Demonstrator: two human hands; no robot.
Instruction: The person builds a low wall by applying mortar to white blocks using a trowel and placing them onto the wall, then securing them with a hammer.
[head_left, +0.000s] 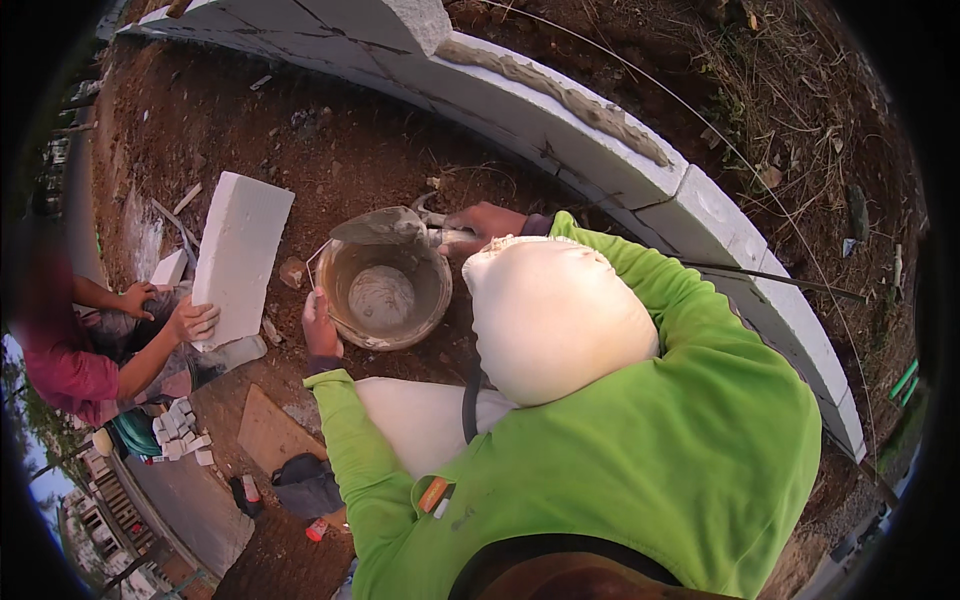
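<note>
A round bucket (440,300) stands on the soil in front of me, its inner walls coated with grey mortar and a pale patch at its bottom. My left hand (320,326) is closed on the near left of its rim. Across the far side of the rim lies the broad, mortar-smeared blade of a trowel (378,227). Its handle is gripped in my right hand (487,222), just beyond the bucket's right edge. Below my right hand, a pale, rounded cloth-covered form (565,318) hides part of the ground.
A low curved wall of white blocks (600,150) runs from upper left to right, with grey mortar along one top stretch. At left, a co-worker (70,350) steadies an upright white block (243,255). Block offcuts (180,432), a board (272,425) and dark cloth (308,487) lie nearby.
</note>
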